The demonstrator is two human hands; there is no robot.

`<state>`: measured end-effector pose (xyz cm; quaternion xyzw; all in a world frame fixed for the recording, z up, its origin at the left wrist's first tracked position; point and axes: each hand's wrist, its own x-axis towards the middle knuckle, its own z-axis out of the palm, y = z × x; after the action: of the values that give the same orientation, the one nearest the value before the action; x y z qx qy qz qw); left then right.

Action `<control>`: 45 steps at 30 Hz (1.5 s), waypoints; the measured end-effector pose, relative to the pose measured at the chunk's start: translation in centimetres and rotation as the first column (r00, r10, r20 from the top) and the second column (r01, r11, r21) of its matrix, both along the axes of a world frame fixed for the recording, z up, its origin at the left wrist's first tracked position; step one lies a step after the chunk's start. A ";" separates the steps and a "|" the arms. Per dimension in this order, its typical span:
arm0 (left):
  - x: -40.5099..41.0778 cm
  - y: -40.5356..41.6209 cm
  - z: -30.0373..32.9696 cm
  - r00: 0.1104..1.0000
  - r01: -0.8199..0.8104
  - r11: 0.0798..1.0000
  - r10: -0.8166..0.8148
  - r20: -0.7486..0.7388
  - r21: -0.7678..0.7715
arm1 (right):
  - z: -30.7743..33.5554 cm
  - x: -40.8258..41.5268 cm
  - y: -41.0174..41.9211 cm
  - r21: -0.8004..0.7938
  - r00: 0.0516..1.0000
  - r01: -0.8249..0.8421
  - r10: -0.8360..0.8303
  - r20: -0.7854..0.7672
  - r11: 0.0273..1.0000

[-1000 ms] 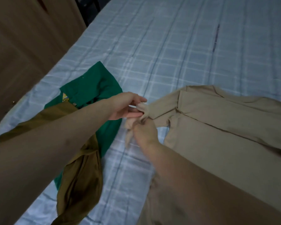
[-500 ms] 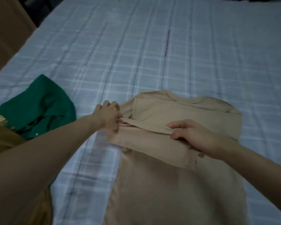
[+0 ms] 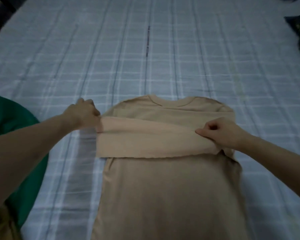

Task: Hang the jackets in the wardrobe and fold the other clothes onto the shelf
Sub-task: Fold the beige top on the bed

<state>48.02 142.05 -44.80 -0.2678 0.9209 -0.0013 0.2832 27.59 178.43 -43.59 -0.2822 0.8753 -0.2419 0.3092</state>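
Step in hand: folding the beige shirt (image 3: 164,187), laid flat on the bed (image 3: 145,58), collar far. Sleeve (image 3: 145,137) drawn across the chest. My left hand (image 3: 83,113) pinches the sleeve's left end; my right hand (image 3: 220,132) pinches its right fold. Green garment (image 3: 16,122) lies left. Next, I judge: release, fold the sides inward.

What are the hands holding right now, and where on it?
Both grip the beige shirt by its folded-over sleeve: left hand at the left end, right hand at the right.
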 end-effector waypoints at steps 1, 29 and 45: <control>-0.3 -0.2 0.1 0.991 -0.080 0.993 0.088 -0.100 0.081 | 0.1 -0.2 0.4 -0.044 0.994 0.046 -0.041 0.105 0.998; -4.6 5.9 -7.1 0.727 0.212 0.977 -0.175 -0.664 -0.026 | -5.9 -3.8 1.9 -0.057 0.785 -0.127 0.066 -0.616 0.990; -9.5 2.9 -7.3 0.752 -0.063 0.927 0.288 -0.592 0.370 | -5.7 -10.0 -1.9 0.040 0.838 -0.025 0.043 -0.545 0.999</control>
<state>38.51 144.98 -52.10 -0.2878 0.9190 0.2693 -0.0064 17.57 176.58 -49.31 -0.3499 0.9257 -0.1324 0.0561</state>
